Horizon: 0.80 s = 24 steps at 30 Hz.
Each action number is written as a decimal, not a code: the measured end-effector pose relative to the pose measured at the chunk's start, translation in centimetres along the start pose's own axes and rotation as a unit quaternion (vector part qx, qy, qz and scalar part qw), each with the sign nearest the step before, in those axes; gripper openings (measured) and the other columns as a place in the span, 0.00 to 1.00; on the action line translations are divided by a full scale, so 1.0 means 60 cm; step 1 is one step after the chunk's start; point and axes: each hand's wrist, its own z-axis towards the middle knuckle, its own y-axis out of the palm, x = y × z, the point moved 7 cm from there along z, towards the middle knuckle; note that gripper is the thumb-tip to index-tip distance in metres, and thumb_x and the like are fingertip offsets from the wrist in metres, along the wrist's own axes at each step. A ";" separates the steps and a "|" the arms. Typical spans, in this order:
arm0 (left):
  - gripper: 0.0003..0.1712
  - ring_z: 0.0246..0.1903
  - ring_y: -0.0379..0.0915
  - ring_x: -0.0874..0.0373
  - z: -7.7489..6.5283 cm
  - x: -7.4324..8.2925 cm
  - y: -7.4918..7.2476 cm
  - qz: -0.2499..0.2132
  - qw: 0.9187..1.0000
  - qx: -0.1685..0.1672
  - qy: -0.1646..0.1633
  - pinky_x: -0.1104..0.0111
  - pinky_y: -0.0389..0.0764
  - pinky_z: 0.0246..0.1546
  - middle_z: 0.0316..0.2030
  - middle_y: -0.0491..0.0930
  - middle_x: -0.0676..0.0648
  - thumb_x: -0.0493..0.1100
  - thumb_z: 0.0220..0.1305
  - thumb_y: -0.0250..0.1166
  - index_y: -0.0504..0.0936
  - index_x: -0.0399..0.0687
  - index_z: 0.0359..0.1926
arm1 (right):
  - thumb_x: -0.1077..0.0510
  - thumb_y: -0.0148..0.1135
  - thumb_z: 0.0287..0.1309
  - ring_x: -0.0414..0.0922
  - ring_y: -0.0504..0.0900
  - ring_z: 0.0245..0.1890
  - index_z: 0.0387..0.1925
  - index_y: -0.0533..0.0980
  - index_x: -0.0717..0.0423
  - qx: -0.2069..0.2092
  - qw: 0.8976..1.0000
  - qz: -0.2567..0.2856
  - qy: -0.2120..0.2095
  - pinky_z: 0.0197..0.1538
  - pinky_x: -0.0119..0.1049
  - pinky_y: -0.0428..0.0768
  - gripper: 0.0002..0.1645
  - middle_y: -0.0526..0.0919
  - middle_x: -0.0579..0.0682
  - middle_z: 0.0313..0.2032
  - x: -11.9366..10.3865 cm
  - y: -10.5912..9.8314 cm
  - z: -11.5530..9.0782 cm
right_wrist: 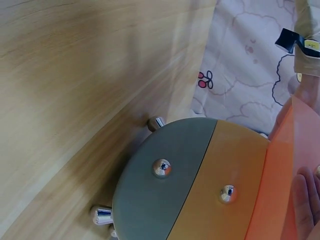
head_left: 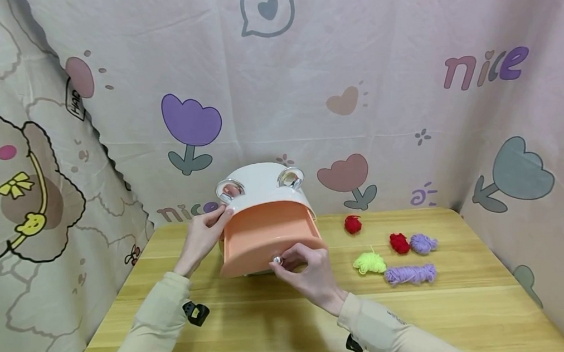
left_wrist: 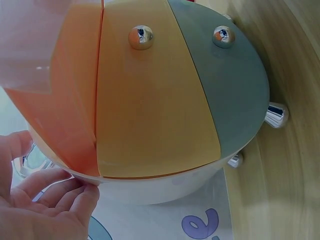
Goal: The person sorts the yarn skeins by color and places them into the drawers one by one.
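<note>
A small rounded drawer cabinet (head_left: 258, 181) with a white shell and silver rings on top stands on the table. Its orange top drawer (head_left: 268, 252) is pulled out, and the part of its inside that shows is bare. My right hand (head_left: 313, 274) pinches that drawer's silver knob (head_left: 277, 260) between thumb and finger. At the cabinet's upper left, my left hand (head_left: 203, 233) grips the shell edge beside a ring, fingers bent against the side. Below, the yellow drawer (left_wrist: 155, 105) and grey-green drawer (left_wrist: 227, 90) are closed, each with a round silver knob.
To the right on the wooden table (head_left: 455, 317) lie red yarn balls (head_left: 353, 224), a yellow-green yarn bundle (head_left: 369, 262), a purple yarn ball (head_left: 423, 243) and a long purple yarn skein (head_left: 410, 274). A printed curtain (head_left: 380, 33) hangs behind. Short silver legs (left_wrist: 276, 115) support the cabinet.
</note>
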 end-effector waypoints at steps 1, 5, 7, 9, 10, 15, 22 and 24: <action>0.34 0.59 0.79 0.42 0.000 0.000 0.000 -0.001 1.000 -0.001 0.000 0.73 0.86 0.46 0.68 0.72 0.37 0.58 0.73 0.58 0.70 0.44 0.71 | 0.68 0.77 0.47 0.38 0.87 0.22 0.28 0.80 0.59 0.000 1.000 -0.001 -0.002 0.29 0.23 0.84 0.11 0.90 0.53 0.26 0.000 0.000 0.000; 0.34 0.60 0.79 0.42 0.000 0.000 -0.001 0.001 1.000 -0.002 -0.002 0.70 0.86 0.48 0.68 0.72 0.37 0.59 0.73 0.58 0.70 0.44 0.71 | 0.68 0.77 0.46 0.39 0.87 0.22 0.28 0.80 0.58 0.001 1.000 -0.004 -0.011 0.29 0.23 0.84 0.11 0.90 0.52 0.26 0.000 0.000 0.000; 0.35 0.60 0.78 0.42 0.000 0.001 0.000 0.002 1.000 -0.003 -0.001 0.69 0.86 0.49 0.68 0.71 0.37 0.59 0.73 0.58 0.69 0.44 0.71 | 0.68 0.77 0.46 0.39 0.87 0.22 0.28 0.80 0.58 0.001 1.000 -0.005 -0.016 0.29 0.23 0.84 0.11 0.90 0.52 0.26 0.000 0.000 -0.001; 0.35 0.60 0.78 0.42 -0.001 0.002 0.000 0.003 1.000 -0.005 0.000 0.69 0.86 0.49 0.69 0.71 0.36 0.58 0.73 0.58 0.69 0.44 0.71 | 0.68 0.78 0.45 0.40 0.87 0.22 0.28 0.80 0.58 0.001 1.000 -0.005 -0.022 0.29 0.23 0.84 0.12 0.90 0.52 0.25 0.000 -0.001 -0.002; 0.35 0.60 0.79 0.42 -0.001 0.001 0.000 0.002 1.000 -0.006 0.001 0.70 0.86 0.48 0.68 0.71 0.36 0.58 0.73 0.58 0.69 0.44 0.71 | 0.68 0.79 0.44 0.40 0.87 0.21 0.29 0.80 0.59 0.003 1.000 -0.006 -0.027 0.29 0.24 0.84 0.13 0.90 0.52 0.25 0.000 -0.001 -0.003; 0.34 0.58 0.80 0.42 -0.001 0.002 -0.001 0.001 1.000 -0.004 0.002 0.74 0.86 0.44 0.68 0.72 0.36 0.58 0.74 0.58 0.69 0.44 0.71 | 0.69 0.81 0.39 0.42 0.88 0.21 0.30 0.81 0.61 0.012 0.999 0.000 -0.045 0.29 0.25 0.85 0.15 0.90 0.54 0.24 0.001 -0.007 -0.005; 0.35 0.58 0.80 0.42 -0.001 0.003 0.001 0.006 1.000 -0.004 -0.001 0.69 0.87 0.46 0.68 0.71 0.35 0.58 0.73 0.58 0.69 0.43 0.71 | 0.72 0.81 0.33 0.44 0.88 0.21 0.32 0.81 0.64 0.016 0.998 0.017 -0.066 0.30 0.25 0.85 0.20 0.89 0.58 0.25 0.005 -0.024 -0.016; 0.35 0.58 0.80 0.41 -0.001 0.003 0.001 0.008 1.000 -0.003 -0.002 0.66 0.87 0.48 0.68 0.71 0.35 0.58 0.73 0.58 0.69 0.43 0.71 | 0.73 0.80 0.33 0.44 0.88 0.22 0.33 0.82 0.64 0.015 0.998 0.021 -0.065 0.30 0.25 0.85 0.20 0.89 0.57 0.24 0.010 -0.032 -0.020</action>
